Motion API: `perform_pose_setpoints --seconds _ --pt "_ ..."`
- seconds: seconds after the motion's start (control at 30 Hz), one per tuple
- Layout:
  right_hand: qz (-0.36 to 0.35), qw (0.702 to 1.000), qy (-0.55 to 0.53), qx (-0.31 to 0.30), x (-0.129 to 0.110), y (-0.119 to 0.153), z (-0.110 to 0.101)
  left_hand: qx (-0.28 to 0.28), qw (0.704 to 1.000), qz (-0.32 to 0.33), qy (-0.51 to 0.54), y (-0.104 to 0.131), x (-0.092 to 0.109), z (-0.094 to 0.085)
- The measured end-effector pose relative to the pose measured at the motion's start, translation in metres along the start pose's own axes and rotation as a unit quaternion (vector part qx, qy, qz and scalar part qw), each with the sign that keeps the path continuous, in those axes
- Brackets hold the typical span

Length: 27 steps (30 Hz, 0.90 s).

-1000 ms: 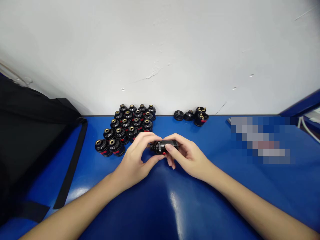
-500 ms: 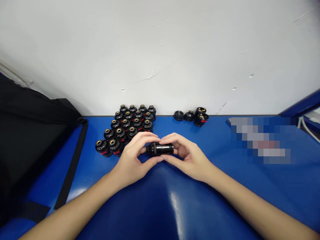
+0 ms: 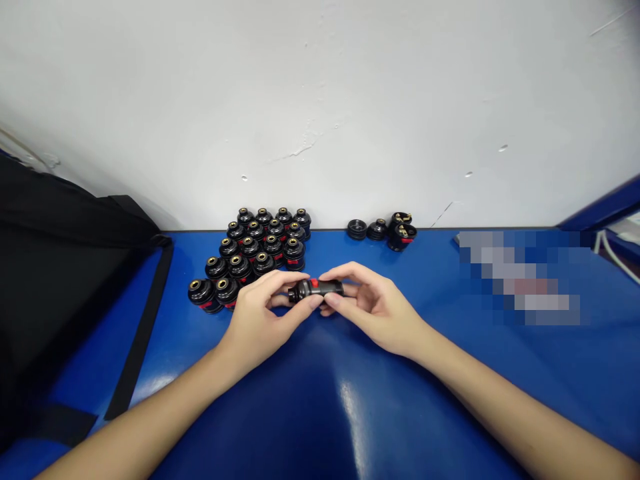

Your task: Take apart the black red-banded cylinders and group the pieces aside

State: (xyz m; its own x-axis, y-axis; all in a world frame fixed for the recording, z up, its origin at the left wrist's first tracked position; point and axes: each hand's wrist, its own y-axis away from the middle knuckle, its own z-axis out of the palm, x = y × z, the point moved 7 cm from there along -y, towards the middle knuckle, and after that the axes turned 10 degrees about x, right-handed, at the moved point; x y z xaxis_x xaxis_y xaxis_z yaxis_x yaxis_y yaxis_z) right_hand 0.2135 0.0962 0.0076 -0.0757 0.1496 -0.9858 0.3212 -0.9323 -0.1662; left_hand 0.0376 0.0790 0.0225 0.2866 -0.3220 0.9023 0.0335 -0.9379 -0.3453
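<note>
A black cylindrical part (image 3: 327, 289) with a small red mark lies sideways between my two hands, its narrow tip pointing left. My left hand (image 3: 265, 303) pinches its stepped left end between thumb and fingers. Around its smoother right end, the thumb and fingers of my right hand (image 3: 373, 303) are closed. Just beyond my left hand, several similar black parts (image 3: 250, 247) with gold-ringed tops and red marks stand upright in rows on the blue table (image 3: 300, 407).
Near the wall (image 3: 320, 120) stand a black ring-shaped cap (image 3: 357, 229), a stepped black cap (image 3: 377, 229) and two open black housings (image 3: 402, 237) with metal inside. A black bag (image 3: 65, 267) with straps lies left; a pixelated item (image 3: 525, 277) is at right.
The held part has turned about its long axis, so its red mark now shows on top. My fingers have shifted slightly along it.
</note>
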Motion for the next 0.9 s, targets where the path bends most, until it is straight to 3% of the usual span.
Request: perform_pose_setpoints --seconds 0.07,0.13,0.43,0.63,0.9 --pt "-0.048 0.999 0.005 -0.002 -0.008 0.001 -0.001 -0.009 0.997 -0.07 0.033 0.0 -0.007 0.002" --pt "-0.095 0.995 0.035 -0.003 -0.016 0.003 0.0 -0.023 0.993 -0.099 0.054 0.0 -0.009 0.005" --pt "-0.15 0.975 0.164 0.011 -0.017 0.006 -0.001 -0.038 0.996 -0.006 0.084 0.0 -0.004 0.007" --pt "-0.177 0.954 0.239 0.047 -0.025 0.006 -0.005 -0.007 0.99 -0.024 0.141 -0.002 -0.009 0.002" --pt "-0.183 0.948 0.253 0.07 -0.024 0.004 -0.009 0.02 0.994 0.0 0.104 -0.003 -0.009 -0.002"
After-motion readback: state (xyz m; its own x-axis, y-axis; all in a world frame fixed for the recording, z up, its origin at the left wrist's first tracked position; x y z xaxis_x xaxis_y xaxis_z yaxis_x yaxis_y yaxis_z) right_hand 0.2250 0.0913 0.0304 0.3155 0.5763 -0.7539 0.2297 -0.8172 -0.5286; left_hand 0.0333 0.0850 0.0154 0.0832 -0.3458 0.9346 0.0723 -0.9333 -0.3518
